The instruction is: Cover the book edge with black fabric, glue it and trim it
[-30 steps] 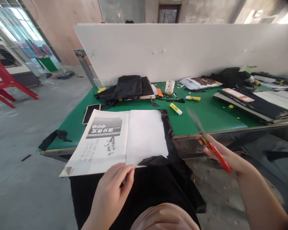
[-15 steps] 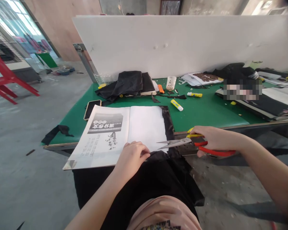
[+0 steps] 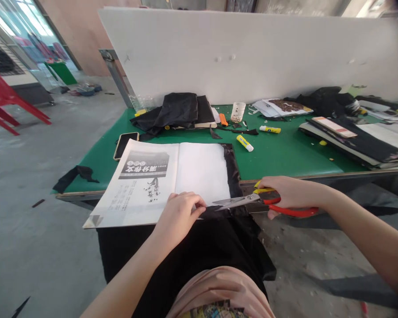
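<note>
An open book [image 3: 202, 170] lies at the front edge of the green table, its left page printed and its right side white. Black sheet material [image 3: 231, 165] is folded over the book's right edge and spreads below it across my lap. My left hand [image 3: 182, 212] rests at the book's lower edge, thumb and fingers pinching the black material there. My right hand [image 3: 281, 194] grips a pair of scissors [image 3: 248, 198] with red and yellow handles. Their blades point left and lie at the black material by the book's lower right corner, close to my left fingertips.
Two glue sticks [image 3: 244, 143] lie behind the book, near a clear plastic cup [image 3: 238, 112]. A phone [image 3: 126, 145] sits left of it. Black-covered books [image 3: 351, 139] are at the right, under another phone [image 3: 334, 126]. A white panel [image 3: 199, 57] stands along the back.
The scissors have moved slightly left and down, with their blades closer together at the black material. My left hand keeps its pinch. The view has shifted a little.
</note>
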A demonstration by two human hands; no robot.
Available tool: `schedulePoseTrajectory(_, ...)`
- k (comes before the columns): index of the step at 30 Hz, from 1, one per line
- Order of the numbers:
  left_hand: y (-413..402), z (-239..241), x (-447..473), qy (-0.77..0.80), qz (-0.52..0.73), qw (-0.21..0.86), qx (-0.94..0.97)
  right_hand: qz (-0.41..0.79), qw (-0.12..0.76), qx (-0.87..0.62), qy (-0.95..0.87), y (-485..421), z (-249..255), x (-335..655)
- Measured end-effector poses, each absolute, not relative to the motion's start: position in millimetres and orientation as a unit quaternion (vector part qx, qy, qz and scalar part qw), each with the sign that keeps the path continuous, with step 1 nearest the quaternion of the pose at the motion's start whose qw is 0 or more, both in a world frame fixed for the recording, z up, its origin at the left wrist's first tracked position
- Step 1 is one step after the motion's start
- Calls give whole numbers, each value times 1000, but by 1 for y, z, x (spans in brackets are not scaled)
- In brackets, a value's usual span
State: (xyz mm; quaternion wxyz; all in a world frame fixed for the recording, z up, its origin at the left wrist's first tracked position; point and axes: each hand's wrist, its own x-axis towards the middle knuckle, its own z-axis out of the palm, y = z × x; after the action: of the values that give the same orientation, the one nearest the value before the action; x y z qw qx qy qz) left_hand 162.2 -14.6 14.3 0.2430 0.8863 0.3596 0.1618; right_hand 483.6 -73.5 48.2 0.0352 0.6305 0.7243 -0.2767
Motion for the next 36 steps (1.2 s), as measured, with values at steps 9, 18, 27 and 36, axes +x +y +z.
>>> schedulePoseTrajectory(9,-12,14,162,363,144,286,875,-303,72,601,736,-64,53,472)
schedulePoseTrajectory(18,-8,11,163,360,149,311,867,-254,54,597,759,-65,43,461)
schedulePoseTrajectory(27,-8,12,161,367,152,332,856,-174,74,573,798,-61,38,460)
schedulePoseTrajectory(36,-6,7,159,364,161,335,854,-170,94,561,805,-57,40,460)
